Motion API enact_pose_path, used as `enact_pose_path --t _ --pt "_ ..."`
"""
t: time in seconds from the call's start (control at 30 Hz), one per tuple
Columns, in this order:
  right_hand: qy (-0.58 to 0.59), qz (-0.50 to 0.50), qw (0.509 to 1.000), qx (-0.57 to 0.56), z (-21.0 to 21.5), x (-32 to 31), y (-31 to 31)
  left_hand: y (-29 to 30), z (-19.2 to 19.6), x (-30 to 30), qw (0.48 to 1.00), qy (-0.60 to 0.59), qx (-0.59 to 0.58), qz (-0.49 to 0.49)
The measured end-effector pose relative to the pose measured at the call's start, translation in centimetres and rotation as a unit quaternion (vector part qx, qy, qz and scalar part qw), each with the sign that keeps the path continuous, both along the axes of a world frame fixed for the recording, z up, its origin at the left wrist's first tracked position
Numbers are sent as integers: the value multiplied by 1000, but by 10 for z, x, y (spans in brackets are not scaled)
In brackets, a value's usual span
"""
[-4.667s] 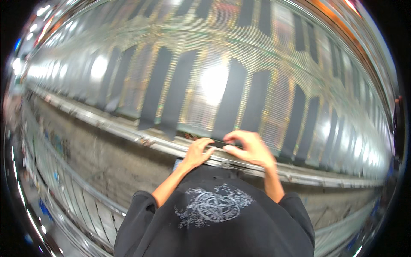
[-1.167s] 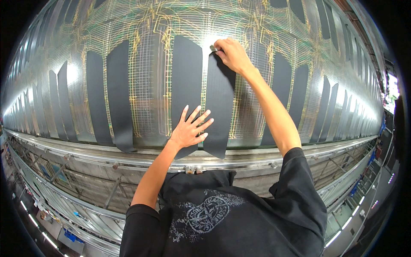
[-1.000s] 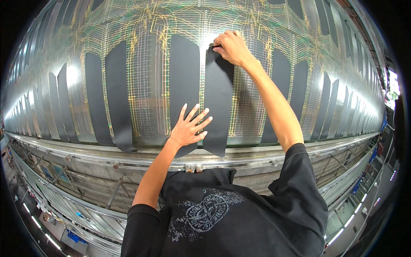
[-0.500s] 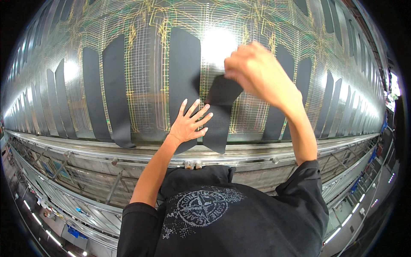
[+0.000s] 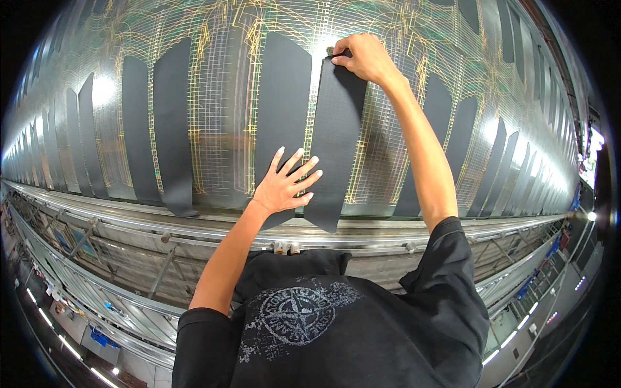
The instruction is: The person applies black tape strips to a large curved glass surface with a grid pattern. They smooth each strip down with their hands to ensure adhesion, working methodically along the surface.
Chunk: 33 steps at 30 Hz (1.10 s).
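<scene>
- A glossy table (image 5: 223, 161) spreads wide, covered in yellow, green and white lines; a metal rail (image 5: 381, 243) runs along its near edge.
- The strip (image 5: 339, 123) is matte black and long, lying before the person, its slanted lower end reaching the near edge.
- The right hand (image 5: 366, 58) pinches its top end; the left hand (image 5: 283, 189) is spread across it and a second strip (image 5: 283, 97) just left.
- Bare lined table flanks this pair, out to other strips (image 5: 173, 123).
</scene>
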State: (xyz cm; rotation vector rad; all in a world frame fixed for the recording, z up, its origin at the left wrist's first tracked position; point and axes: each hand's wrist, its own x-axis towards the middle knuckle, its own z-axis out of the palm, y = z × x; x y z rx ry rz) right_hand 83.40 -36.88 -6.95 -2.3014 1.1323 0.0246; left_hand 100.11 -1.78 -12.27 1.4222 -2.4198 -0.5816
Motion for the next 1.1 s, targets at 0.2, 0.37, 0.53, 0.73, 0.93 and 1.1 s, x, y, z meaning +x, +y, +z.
enact_pose_path --t 0.2,0.37,0.53,0.73,0.93,1.1 --pt "-20 -7 1000 12 -10 -1 -2 -2 3 1 1000 13 5 1" --pt "-20 -15 1000 18 -14 -2 -4 -3 4 0 1000 11 8 1" --pt "-29 -13 1000 1 -14 -2 -3 -4 4 1 1000 9 6 1" --pt "-8 -12 1000 7 -6 1 -1 -2 5 1 1000 4 11 1" --pt "-8 -2 999 -39 -15 -2 4 -2 3 1 1000 9 16 -2" --pt "-53 -1 981 -187 -28 -15 23 -2 5 1 1000 2 19 0"
